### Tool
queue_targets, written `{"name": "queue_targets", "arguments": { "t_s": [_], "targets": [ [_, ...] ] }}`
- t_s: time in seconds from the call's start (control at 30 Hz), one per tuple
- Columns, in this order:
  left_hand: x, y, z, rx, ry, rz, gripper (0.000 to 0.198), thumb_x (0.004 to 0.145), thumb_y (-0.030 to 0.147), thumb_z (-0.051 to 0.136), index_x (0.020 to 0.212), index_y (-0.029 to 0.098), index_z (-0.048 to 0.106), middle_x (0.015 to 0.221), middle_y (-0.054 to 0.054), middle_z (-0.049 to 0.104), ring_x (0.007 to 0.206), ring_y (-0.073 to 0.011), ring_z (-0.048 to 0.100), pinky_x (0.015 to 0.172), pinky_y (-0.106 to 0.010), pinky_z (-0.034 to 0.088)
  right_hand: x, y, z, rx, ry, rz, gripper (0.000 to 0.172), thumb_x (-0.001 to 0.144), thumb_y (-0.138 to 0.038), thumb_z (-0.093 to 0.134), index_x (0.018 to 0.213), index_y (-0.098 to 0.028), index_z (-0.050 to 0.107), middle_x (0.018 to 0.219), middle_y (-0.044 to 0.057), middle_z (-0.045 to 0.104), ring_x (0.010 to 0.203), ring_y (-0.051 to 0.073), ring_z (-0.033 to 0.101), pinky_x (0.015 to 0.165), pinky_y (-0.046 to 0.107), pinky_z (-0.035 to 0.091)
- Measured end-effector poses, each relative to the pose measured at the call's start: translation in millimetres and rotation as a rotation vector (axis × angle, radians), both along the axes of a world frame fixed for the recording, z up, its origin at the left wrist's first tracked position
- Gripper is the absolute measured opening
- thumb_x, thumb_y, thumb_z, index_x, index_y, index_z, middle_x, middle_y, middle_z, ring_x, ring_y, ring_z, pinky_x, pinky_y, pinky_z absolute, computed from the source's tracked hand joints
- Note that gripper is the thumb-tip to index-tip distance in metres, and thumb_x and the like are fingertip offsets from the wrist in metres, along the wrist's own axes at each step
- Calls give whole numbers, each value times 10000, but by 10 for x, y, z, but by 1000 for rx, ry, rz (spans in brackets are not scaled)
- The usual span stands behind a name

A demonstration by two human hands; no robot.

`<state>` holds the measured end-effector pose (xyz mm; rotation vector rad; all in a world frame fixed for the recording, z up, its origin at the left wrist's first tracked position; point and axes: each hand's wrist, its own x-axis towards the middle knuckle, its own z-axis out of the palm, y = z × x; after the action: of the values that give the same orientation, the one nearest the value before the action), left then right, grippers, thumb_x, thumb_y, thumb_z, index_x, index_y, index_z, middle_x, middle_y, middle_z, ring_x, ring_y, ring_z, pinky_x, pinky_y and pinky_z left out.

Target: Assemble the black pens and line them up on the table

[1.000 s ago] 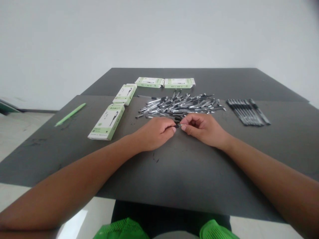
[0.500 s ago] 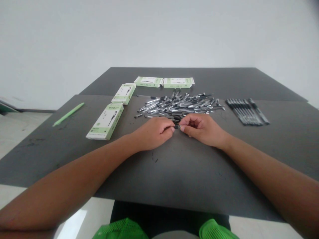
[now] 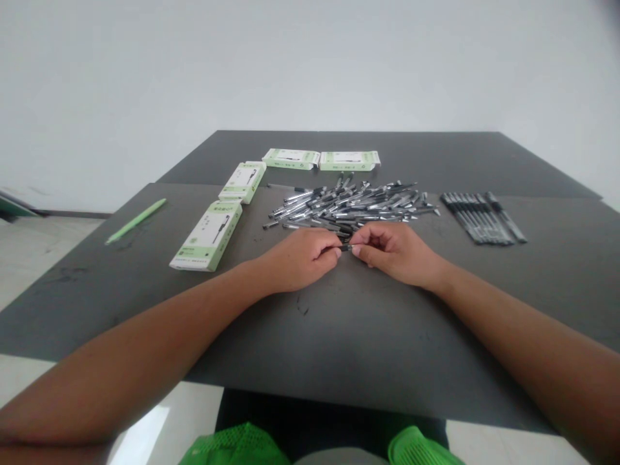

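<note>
My left hand (image 3: 303, 258) and my right hand (image 3: 394, 253) meet at the middle of the dark table (image 3: 339, 336), fingers curled. Between their fingertips they pinch one small dark pen (image 3: 345, 247), mostly hidden by the fingers. Just beyond the hands lies a loose heap of black and silver pens (image 3: 349, 203). A neat row of black pens (image 3: 482, 210) lies side by side to the right of the heap.
Several white and green boxes lie to the left and behind the heap: one near (image 3: 208, 236), one further (image 3: 243, 183), two at the back (image 3: 320, 160). A green pen (image 3: 136, 221) lies near the left edge. Green shoes (image 3: 416, 449) show below the table.
</note>
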<state>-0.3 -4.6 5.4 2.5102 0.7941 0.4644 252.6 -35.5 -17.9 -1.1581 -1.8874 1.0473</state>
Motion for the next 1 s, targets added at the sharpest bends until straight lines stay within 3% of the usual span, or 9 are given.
{"name": "queue_targets", "arguments": {
  "t_s": [0.8,1.0],
  "targets": [
    [1,-13,14,-6,-12,-12,285,1058,248,508,962,160,762,916,-67,753,875,-208,685,805,-336,475,-13,-15,73,-10,-121,3,307,1065,-478,660,934,-208,724,706,-5,658,646,156,584,629,295,435],
    [-12,-12,21,-29,-16,3,278,1063,258,517,935,165,745,887,-55,737,840,-194,668,769,-322,456,-10,-4,3,-32,-3,19,268,1016,-471,742,1024,-204,728,797,8,672,697,154,575,633,288,456]
  ]
}}
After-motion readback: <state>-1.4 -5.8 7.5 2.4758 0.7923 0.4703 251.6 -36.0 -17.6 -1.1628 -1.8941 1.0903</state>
